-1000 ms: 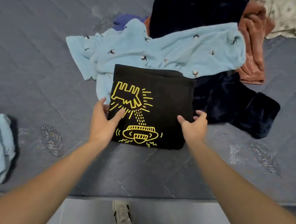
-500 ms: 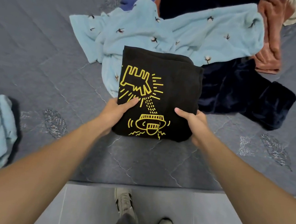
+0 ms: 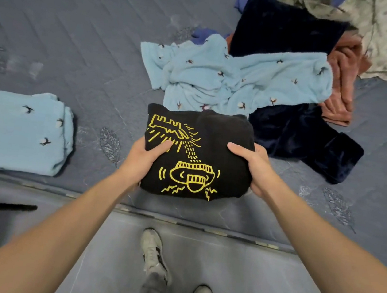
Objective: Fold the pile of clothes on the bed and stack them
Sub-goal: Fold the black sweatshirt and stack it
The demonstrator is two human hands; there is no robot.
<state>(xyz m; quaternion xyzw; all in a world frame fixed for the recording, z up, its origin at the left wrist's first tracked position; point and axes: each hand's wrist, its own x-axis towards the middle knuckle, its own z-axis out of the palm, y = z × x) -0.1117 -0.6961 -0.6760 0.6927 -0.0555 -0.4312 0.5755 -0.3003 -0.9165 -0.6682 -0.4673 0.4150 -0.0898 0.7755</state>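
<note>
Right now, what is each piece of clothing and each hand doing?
Black shirt: folded, held by both hands.
Left hand: grips the shirt's left edge.
Right hand: grips its right edge.
Folded blue garment: flat on the bed, left.
Crumpled blue garment: unfolded.
Navy garment: unfolded.
Rust-pink garment: crumpled.

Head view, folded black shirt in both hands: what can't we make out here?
- Fingers of the left hand and right hand: under the black shirt, only thumbs show on top.
- Whether the shirt is lifted off the bed: one top-down view, cannot tell.
- Folded light blue garment: cut off by the left edge.
- Dark navy garment: partly covered by the unfolded light blue garment.
</note>
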